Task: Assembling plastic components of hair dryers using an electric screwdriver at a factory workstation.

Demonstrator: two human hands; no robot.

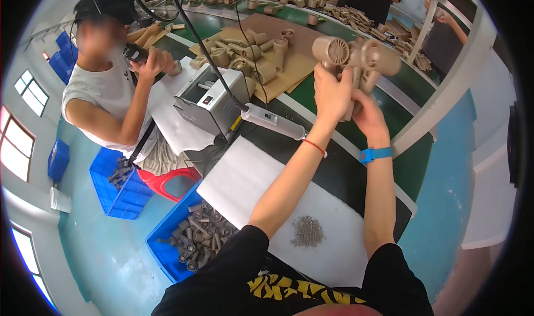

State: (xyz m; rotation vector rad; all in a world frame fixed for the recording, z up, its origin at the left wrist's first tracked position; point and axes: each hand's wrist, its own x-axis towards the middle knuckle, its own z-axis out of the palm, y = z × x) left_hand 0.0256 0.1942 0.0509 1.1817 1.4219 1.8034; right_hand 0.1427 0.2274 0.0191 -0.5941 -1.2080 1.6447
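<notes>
Holds up, toward half past one, a bunch of beige dryer-shaped housings over the desk, with left hand and right hand both clamped on its lower part, and has at five o'clock a small heap of metallic pieces upon a white sheet.

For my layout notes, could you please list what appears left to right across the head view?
White cylindrical bucket, blue plastic bin with dark grey parts, grey boxlike machine, white cylindrical tool, bare left hand, bare right hand.
</notes>
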